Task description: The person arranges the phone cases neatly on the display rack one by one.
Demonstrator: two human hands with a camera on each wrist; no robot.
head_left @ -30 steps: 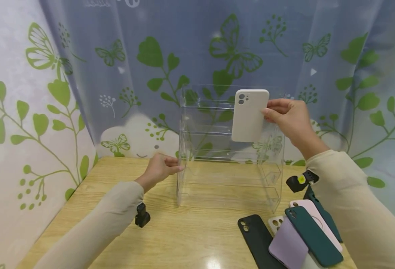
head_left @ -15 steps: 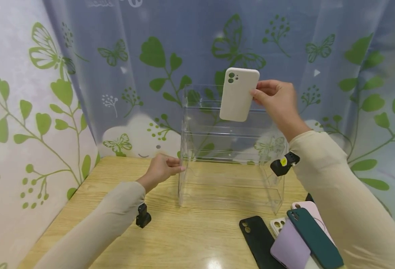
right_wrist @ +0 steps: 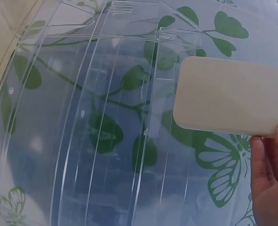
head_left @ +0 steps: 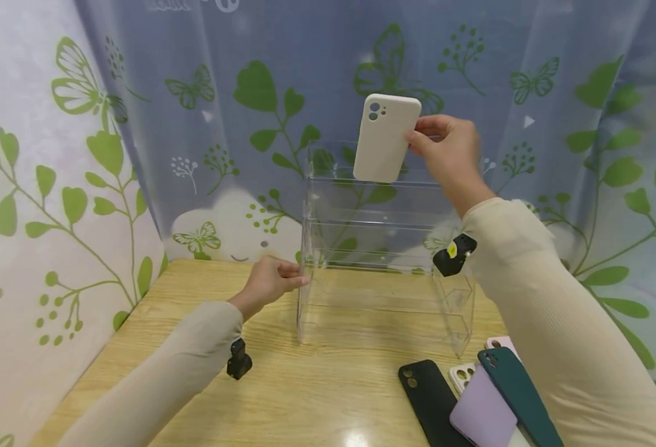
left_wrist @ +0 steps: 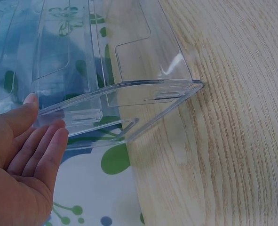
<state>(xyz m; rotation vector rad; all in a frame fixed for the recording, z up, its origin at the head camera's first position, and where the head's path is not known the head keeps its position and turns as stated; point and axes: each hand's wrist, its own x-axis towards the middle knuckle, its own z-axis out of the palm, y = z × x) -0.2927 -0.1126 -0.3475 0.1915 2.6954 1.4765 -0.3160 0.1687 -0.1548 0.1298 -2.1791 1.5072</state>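
Observation:
My right hand (head_left: 452,149) pinches a cream phone case (head_left: 386,139) by its right edge, thumb in front and fingers behind. The case is nearly upright, camera holes at the top left, in front of the top tier of a clear acrylic display stand (head_left: 384,304). In the right wrist view the case (right_wrist: 233,96) lies sideways across the frame beside the stand's tiers. My left hand (head_left: 269,282) grips the edge of the stand's left side panel. In the left wrist view the thumb and fingers of my left hand (left_wrist: 26,155) lie on either side of that edge.
On the wooden table (head_left: 283,397) at the front right lie several more phone cases: a black one (head_left: 431,397), a lilac one (head_left: 484,406), a dark green one (head_left: 520,394) and a pink one partly under my right sleeve. A patterned curtain (head_left: 194,155) hangs behind the stand.
My right hand has lifted the cream phone case up and to the left, from in front of the middle tiers to the stand's top. My left hand stays on the side panel.

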